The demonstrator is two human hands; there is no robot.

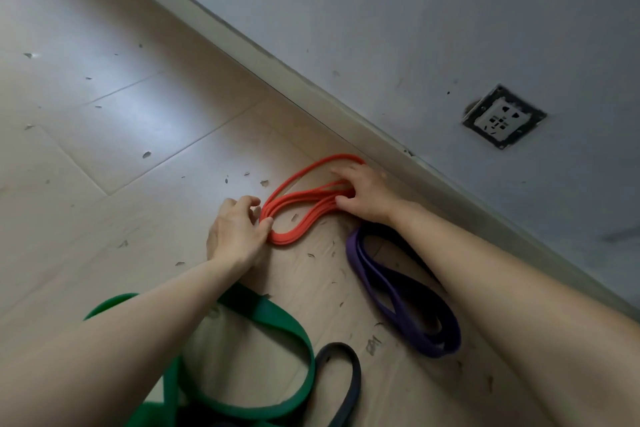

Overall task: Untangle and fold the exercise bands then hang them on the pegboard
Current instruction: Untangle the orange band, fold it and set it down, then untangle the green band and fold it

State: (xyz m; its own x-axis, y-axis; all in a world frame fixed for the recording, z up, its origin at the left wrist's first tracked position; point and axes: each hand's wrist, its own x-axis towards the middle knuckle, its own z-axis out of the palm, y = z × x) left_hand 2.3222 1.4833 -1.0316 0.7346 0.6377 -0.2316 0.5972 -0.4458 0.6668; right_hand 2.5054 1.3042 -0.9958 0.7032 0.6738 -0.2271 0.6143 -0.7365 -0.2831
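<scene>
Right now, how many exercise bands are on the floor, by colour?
Red band: 1, gripped by the left hand and the right hand
Purple band: 1
Green band: 1
Black band: 1
Total: 4

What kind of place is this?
Likely a bare indoor room, perhaps unfinished: a pale floor littered with flecks, a plain wall with a baseboard, and a socket in a rough cutout. The left hand and right hand hold a red band on that floor.
</scene>
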